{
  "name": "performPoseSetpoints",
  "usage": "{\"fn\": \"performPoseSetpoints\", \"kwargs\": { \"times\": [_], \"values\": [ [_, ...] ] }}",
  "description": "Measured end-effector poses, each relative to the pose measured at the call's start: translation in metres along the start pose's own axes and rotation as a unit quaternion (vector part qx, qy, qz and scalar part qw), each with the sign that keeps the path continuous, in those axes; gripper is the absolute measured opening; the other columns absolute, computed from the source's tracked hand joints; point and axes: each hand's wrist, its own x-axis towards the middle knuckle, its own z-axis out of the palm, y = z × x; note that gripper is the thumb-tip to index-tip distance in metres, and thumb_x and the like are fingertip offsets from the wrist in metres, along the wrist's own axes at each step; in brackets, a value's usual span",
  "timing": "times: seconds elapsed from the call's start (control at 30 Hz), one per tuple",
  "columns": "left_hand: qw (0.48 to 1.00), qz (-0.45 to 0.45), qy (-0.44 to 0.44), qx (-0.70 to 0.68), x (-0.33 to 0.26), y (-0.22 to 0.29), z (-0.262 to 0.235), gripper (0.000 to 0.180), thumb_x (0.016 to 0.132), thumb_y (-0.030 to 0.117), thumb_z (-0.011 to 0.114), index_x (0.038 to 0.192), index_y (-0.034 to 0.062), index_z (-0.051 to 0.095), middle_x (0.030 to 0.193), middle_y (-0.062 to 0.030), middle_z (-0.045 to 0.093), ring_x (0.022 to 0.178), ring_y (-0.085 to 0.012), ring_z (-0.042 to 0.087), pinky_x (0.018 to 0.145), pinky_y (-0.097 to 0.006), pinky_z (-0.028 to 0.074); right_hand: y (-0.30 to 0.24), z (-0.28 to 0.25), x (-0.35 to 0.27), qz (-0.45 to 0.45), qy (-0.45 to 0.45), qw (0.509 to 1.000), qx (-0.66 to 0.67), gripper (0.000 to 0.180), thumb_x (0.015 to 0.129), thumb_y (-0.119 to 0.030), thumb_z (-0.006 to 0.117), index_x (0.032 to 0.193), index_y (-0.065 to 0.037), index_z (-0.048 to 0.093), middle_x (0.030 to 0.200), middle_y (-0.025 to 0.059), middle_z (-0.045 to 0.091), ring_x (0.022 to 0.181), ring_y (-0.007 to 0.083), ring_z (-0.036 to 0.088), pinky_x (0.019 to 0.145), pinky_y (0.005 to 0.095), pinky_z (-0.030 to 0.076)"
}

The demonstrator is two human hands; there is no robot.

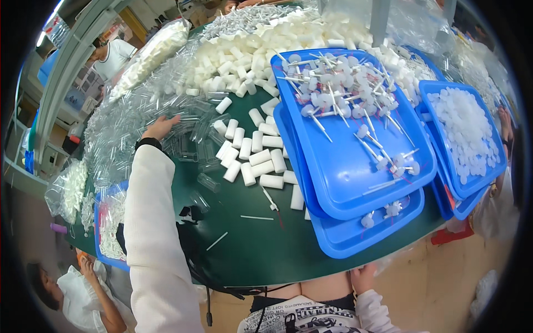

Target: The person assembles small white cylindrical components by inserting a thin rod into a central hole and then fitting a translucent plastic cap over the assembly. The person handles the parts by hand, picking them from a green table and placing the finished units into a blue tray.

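My left hand (pixel 160 129) stretches out over a heap of clear plastic tubes (pixel 191 149) at the left of the green table (pixel 250 250). Its fingers point right with no object visible in them, and they seem to touch the tubes. White cylinders (pixel 260 158) lie loosely just right of the tubes. One thin white stem piece with a red wire (pixel 270 198) rests in front of them. Down at the table's front edge, by my lap, is my right hand (pixel 363 278); its fingers are mostly hidden.
Stacked blue trays (pixel 355 180) at right hold white stemmed pieces with red wires (pixel 361 94). Another blue tray (pixel 498 173) carries white discs (pixel 463 133). Black cables (pixel 202 272) hang over the front edge. A co-worker (pixel 83 294) sits at lower left; another (pixel 114 58) is behind.
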Motion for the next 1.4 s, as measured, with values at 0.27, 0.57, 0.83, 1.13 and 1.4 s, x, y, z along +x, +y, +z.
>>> {"fn": "performPoseSetpoints", "kwargs": {
  "times": [0.27, 0.57, 0.83, 1.13, 1.4],
  "values": [
    [0.989, 0.107, -0.002, 0.097, -0.048, 0.048, 0.012, 0.052, 0.073, 0.046, 0.059, 0.112, 0.0113, 0.061, 0.112, -0.0158, 0.059, 0.107, -0.0294, 0.055, 0.093, -0.039, 0.039, -0.081, -0.04, 0.017, -0.243, -0.007, 0.97, 0.024, 0.014, 0.066, -0.002, 0.061, 0.079, -0.007, 0.063, 0.075, 0.0087, 0.061, 0.063, 0.0261, 0.058, 0.056, 0.0324, 0.045],
    [0.985, 0.103, 0.12, 0.071, -0.093, 0.055, -0.002, 0.039, 0.065, 0.033, 0.072, 0.091, 0.0051, 0.064, 0.096, -0.016, 0.065, 0.093, -0.0299, 0.061, 0.082, -0.036, 0.047, -0.22, -0.188, 0.077, -0.431, -0.021, 0.902, -0.015, 0.019, 0.062, 0.003, 0.061, 0.077, -0.008, 0.066, 0.074, 0.0042, 0.065, 0.052, 0.0148, 0.055, 0.048, 0.0256, 0.042],
    [0.97, 0.094, 0.226, 0.001, -0.16, 0.099, -0.02, 0.033, 0.071, 0.026, 0.069, 0.093, 0.0045, 0.057, 0.094, -0.0141, 0.065, 0.092, -0.0333, 0.06, 0.08, -0.035, 0.046, -0.282, -0.176, 0.286, -0.057, -0.041, 0.995, -0.07, 0.027, 0.071, -0.028, 0.064, 0.081, -0.002, 0.065, 0.068, 0.0068, 0.063, 0.061, 0.0138, 0.06, 0.052, 0.0292, 0.049],
    [0.933, 0.252, 0.141, -0.214, -0.312, 0.127, -0.079, 0.034, 0.086, 0.028, 0.054, 0.103, -0.0015, 0.056, 0.078, -0.0098, 0.062, 0.067, -0.0143, 0.058, 0.056, -0.026, 0.043, -0.296, -0.124, 0.318, -0.118, 0.072, 0.986, -0.092, 0.033, 0.064, -0.026, 0.067, 0.081, 0.002, 0.067, 0.082, 0.0204, 0.065, 0.083, 0.0334, 0.063, 0.073, 0.0347, 0.05],
    [0.776, 0.494, -0.155, -0.361, -0.531, 0.1, -0.027, 0.026, 0.084, 0.012, 0.048, 0.106, -0.0003, 0.053, 0.085, -0.0095, 0.052, 0.071, -0.0173, 0.051, 0.065, -0.03, 0.042, -0.26, -0.118, 0.357, -0.164, 0.162, 0.958, -0.172, 0.03, 0.059, -0.025, 0.067, 0.069, 0.003, 0.066, 0.07, 0.0196, 0.064, 0.069, 0.0294, 0.063, 0.063, 0.036, 0.049]
  ]
}}
